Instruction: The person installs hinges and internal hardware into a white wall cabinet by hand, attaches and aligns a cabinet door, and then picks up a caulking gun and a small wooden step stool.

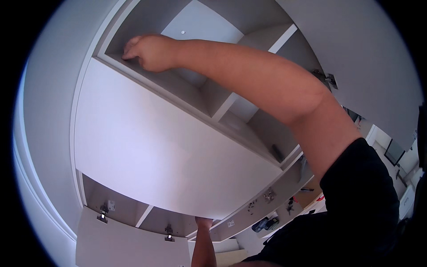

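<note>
At eleven o'clock, the fingers of the right hand (153,52) are bent inward, tips set against the corner of the upper compartment (180,91); whether anything small is pinched there cannot be told. At six o'clock, the left hand (203,221) is placed at the lower edge of the white panel (169,147); its fingers are mostly hidden, so their grip cannot be told. The panel is seen from the middle toward nine o'clock, between the upper and lower openings.

The cabinet seems largely assembled: a divider (224,106) is in place, and hinges are fitted to the lower door (129,244) at seven o'clock and the upper door (364,66) at two. The panel's fixing is perhaps unfinished, and small loose parts (251,206) are left scattered at five o'clock, near a bulky black tool (265,224).

The panel is flat, smooth and faintly glossy; the compartment is boxy, lined in matt grey, with a paler back (200,24) marked by a small round white disc (183,32). The hinges (102,216) are shiny metal.
</note>
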Tool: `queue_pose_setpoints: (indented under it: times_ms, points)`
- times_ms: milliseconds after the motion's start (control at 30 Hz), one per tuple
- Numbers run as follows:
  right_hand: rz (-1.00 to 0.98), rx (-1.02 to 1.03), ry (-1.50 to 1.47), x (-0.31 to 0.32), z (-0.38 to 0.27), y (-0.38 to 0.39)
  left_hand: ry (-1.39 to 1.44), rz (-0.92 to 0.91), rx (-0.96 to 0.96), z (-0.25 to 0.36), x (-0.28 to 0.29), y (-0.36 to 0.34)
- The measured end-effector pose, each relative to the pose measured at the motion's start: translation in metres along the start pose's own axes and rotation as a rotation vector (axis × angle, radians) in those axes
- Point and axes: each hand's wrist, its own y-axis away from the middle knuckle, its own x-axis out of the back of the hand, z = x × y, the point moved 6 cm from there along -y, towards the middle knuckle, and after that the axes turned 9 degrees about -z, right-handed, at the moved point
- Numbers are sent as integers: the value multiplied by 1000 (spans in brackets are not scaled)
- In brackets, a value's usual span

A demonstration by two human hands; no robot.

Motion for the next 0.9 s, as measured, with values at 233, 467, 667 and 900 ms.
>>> queue_pose_setpoints:
  times_ms: [233, 467, 667, 900]
  points:
    - [109, -260, -293, 29, -36, 104, -51, 68, -57, -31, -15, 2]
    - [-356, -250, -1185, 55, -160, 385, 237, -3, -89, -14, -13, -14]
    - [-1894, -1027, -345, -46, -321, 717, 263, 26, -185, -11, -2, 8]
    - [-1512, -957, -576, -91, -317, 701, 309, 36, -205, -15, -2, 7]
